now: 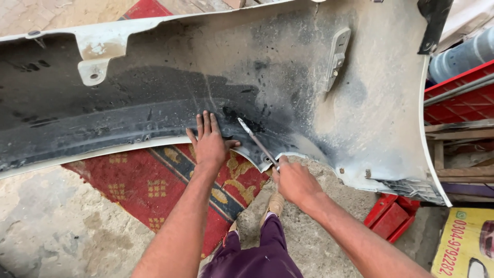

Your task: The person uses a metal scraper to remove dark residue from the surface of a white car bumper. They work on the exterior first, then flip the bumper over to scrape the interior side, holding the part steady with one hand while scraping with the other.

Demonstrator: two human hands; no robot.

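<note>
I look down on a car bumper (154, 98) lying across a rug (149, 185) on the ground. My left hand (210, 144) rests on the bumper's near edge; just right of it, my right hand (294, 181) holds a thin tool (257, 142) against the bumper. Crates (453, 103) stand at far right.

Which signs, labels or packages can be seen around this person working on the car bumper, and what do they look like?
Yellow sign or poster: bottom right corner on the ground, partly cut off by the frame, with dark red digits, a small green round icon and part of a picture.
No other labels, screens or packages show clearly.
</note>
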